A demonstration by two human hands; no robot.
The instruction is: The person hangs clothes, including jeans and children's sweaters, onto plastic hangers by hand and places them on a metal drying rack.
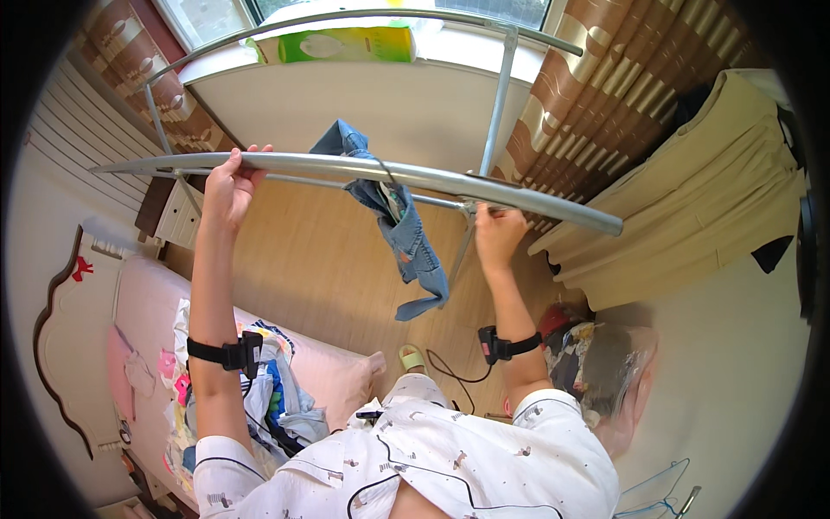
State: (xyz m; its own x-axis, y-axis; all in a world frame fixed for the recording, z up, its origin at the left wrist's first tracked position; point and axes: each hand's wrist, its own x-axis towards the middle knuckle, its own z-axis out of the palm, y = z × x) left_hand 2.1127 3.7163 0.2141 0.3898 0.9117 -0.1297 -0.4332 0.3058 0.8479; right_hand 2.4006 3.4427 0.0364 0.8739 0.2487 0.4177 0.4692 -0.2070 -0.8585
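Observation:
A metal clothes rack [432,177] crosses in front of me, its thick near rail slanting down to the right. My left hand [232,190] is wrapped round that rail on the left, thumb on the near side. Just below the rail's right part, my right hand [500,233] is closed at a rack joint [471,206]; what its fingers hold is hidden. From the rail, between my hands, hangs a blue denim garment [406,246] on a dark hanger, its lower end dangling above the floor.
Clothes lie heaped on a pink bed [333,381] at left. Beige fabric [683,199] hangs at right, above a clear plastic bag of things [605,363]. A green package [346,45] rests on the windowsill. Wire hangers [661,484] show at lower right.

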